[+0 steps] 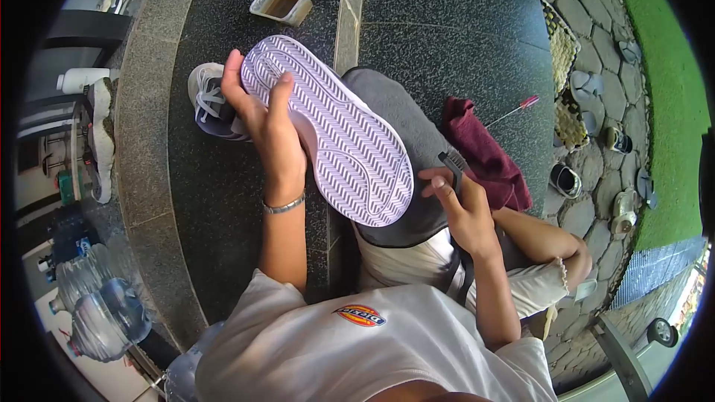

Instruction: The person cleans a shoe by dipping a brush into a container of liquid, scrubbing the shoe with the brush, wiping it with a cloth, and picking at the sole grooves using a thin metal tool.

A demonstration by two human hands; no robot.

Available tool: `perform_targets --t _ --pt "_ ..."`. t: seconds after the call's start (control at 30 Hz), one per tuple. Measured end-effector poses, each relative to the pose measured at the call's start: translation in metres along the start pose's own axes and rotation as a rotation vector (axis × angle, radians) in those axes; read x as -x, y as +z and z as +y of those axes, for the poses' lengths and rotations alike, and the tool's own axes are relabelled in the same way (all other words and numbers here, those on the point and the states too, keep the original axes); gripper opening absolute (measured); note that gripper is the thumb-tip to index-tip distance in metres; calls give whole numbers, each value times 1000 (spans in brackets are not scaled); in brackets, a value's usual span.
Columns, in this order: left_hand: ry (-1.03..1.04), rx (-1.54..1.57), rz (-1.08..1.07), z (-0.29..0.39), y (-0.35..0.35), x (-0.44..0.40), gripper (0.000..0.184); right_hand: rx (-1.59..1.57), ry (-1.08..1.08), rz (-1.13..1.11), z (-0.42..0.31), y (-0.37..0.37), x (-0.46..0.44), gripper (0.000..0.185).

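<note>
My left hand grips a shoe by its heel end, with the pale lilac zigzag-patterned sole turned up towards me. In my right hand is a small black brush, its bristle head raised beside the toe end of the sole and apart from it. A dark grey cloth lies under the shoe and over my lap. Behind my left hand rests another shoe, dark with white laces. Right of the grey cloth is a crumpled maroon cloth.
A plastic tub holding brownish liquid stands at the back on the dark stone floor. A screwdriver-like tool with a red handle lies by the maroon cloth. Several sandals and shoes sit on the paving at right; large water bottles stand at left.
</note>
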State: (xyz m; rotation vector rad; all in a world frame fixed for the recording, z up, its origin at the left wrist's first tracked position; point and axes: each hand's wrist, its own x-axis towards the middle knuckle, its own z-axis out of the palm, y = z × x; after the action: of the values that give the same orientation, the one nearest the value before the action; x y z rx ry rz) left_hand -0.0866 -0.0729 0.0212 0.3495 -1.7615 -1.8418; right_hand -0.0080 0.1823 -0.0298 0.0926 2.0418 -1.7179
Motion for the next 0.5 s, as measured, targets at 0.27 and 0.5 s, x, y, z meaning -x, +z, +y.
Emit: perform_targets --t 0.27,0.5 --pt "-72 105 74 -7 -2 -7 66 -186 79 -318 0 6 7 42" --pt "-77 124 100 -8 0 -4 64 -453 104 -230 10 24 20 36"
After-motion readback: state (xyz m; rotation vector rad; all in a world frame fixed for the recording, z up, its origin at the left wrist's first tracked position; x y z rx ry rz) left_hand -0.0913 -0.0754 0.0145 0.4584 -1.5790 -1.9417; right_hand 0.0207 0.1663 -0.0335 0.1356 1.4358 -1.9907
